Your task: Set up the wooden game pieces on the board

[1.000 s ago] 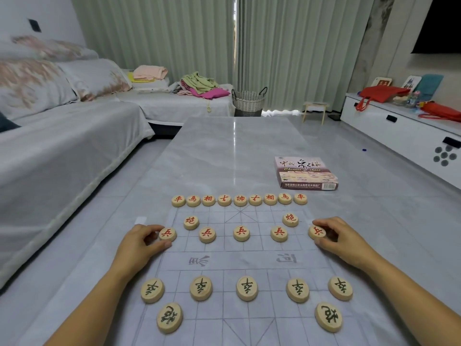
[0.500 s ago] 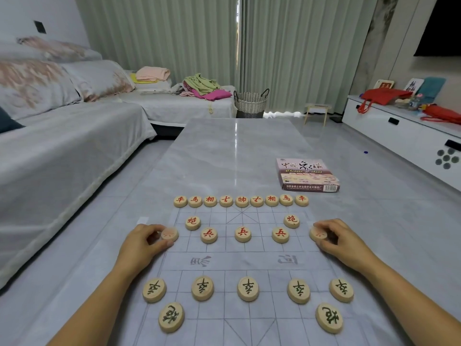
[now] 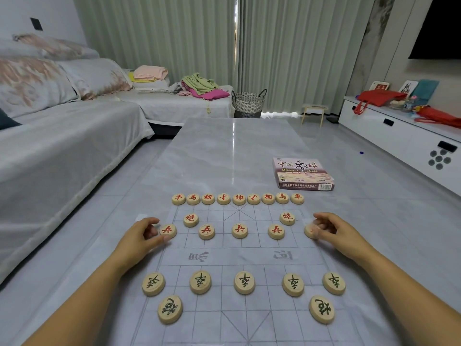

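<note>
1. The left hand [image 3: 141,237] is curled, and the left-end red soldier [image 3: 169,231] is pinched at its rim between thumb and fingers.
2. The right hand [image 3: 333,229] is curled too; the right-end red soldier [image 3: 310,231] is held under its fingertips and is partly hidden by them.
3. Each held disc lies just inward of its own hand, on an outer line of the board [image 3: 239,255]. Three more red soldiers [image 3: 239,230] are strung straight across between the two hands.
4. Being round, the discs have no long axis; only the printed face sets a direction, and the left one is read upright from the person's side.
5. Beyond the hands, the red cannons [image 3: 190,219] and the red back row [image 3: 239,199] are seen in place. Nearer than the hands, five black soldiers [image 3: 244,283] and two black cannons [image 3: 170,309] are laid out.
6. The black back row's line is cut off by the frame, so it cannot be told whether it is filled.
7. Each end soldier is nearer its own hand, so no crossing is called for.
</note>
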A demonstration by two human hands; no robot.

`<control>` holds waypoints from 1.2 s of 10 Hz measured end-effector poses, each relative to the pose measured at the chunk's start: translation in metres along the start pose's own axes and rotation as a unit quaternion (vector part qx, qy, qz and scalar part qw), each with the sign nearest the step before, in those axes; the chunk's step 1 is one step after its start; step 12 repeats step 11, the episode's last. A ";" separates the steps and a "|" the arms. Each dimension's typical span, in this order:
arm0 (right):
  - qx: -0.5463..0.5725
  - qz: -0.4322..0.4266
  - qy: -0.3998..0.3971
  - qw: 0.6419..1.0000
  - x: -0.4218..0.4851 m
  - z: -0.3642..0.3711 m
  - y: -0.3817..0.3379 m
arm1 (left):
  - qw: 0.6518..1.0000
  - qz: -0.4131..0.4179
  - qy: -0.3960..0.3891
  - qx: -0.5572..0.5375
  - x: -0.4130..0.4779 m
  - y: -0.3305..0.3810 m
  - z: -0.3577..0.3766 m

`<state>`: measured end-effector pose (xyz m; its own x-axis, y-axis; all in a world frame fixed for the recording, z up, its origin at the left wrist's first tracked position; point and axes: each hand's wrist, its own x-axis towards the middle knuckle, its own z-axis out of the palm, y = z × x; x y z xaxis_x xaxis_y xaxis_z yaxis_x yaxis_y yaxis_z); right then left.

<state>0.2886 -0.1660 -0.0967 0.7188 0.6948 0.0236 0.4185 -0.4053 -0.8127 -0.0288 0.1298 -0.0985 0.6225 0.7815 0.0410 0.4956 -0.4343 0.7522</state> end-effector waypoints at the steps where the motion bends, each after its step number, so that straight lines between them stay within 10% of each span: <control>1: -0.004 0.002 0.012 1.000 -0.001 0.001 0.000 | 0.999 -0.020 -0.021 -0.035 -0.004 0.000 -0.005; 12: 0.118 0.037 0.101 0.987 -0.138 -0.019 -0.004 | 0.962 -0.079 0.093 -0.244 -0.181 -0.013 -0.045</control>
